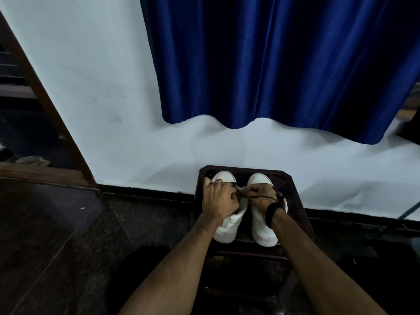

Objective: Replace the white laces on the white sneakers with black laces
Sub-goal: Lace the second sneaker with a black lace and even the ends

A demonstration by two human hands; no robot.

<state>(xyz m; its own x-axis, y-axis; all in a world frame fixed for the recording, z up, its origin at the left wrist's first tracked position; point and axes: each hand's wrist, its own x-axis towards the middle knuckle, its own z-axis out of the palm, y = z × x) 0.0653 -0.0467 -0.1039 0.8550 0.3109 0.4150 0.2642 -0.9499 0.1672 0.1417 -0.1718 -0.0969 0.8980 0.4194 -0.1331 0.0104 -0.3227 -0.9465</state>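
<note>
Two white sneakers stand side by side on a dark stool [293,185], toes toward the wall. My left hand [219,198] lies over the lacing area of the left sneaker [227,228], fingers curled. My right hand [261,197] covers the top of the right sneaker [263,230] and reaches toward the left one. Between the two hands a thin black lace [235,184] shows, pinched by the fingertips of both. A dark thread runs across the back of my right hand. The eyelets are hidden under my hands.
A white wall rises right behind the stool, with a blue curtain [272,64] hanging above. A wooden door frame [45,105] stands at the left. The floor is dark stone, and a round black object [141,278] sits by my left forearm.
</note>
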